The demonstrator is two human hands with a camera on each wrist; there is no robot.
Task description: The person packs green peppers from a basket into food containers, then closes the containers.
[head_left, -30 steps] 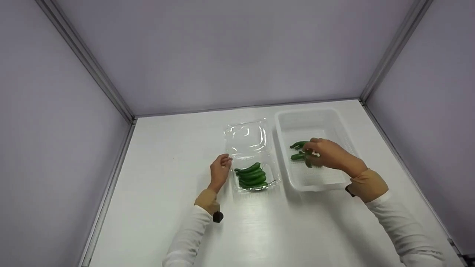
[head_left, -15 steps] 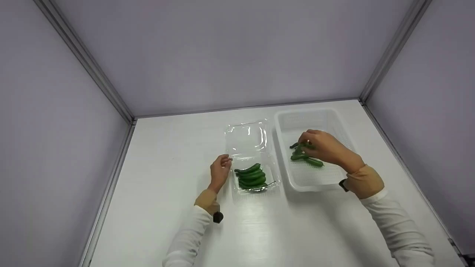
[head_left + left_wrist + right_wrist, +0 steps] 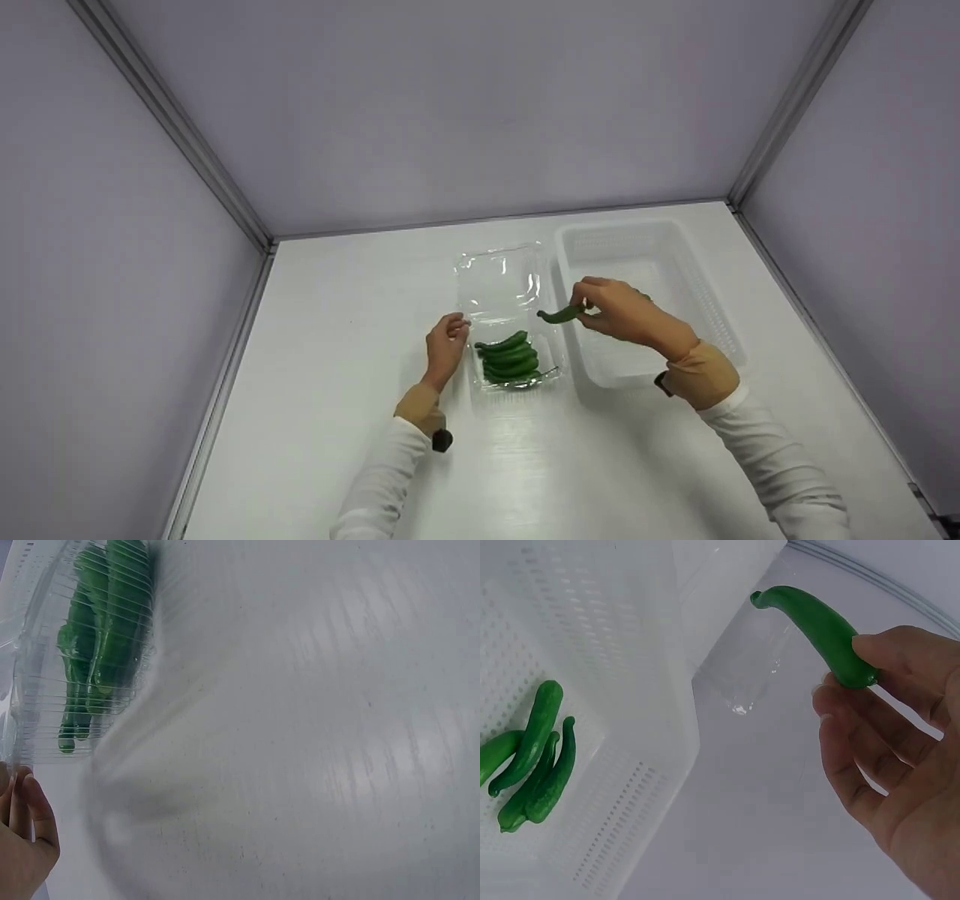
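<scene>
My right hand [image 3: 587,311] pinches a green pepper [image 3: 559,315] by its stem end, in the air over the gap between the white basket [image 3: 679,247] and the clear clamshell box [image 3: 553,349]. In the right wrist view the green pepper [image 3: 814,624] sits between thumb and fingers of my right hand [image 3: 847,681]. Several peppers [image 3: 510,358] lie in the clamshell's base. My left hand [image 3: 457,324] holds the clamshell's left edge with curled fingers. The left wrist view shows the clamshell's peppers [image 3: 97,637] through its ribbed wall and my left hand [image 3: 26,836] at the corner.
More green peppers [image 3: 532,757] lie on the perforated floor of the white basket [image 3: 577,615]. The clamshell's lid [image 3: 499,279] lies open behind the base. White tabletop [image 3: 337,420] spreads left and front; grey walls with metal rails enclose it.
My right hand lifted one pepper out of the basket and carried it left toward the clamshell. My left hand stayed at the clamshell's edge.
</scene>
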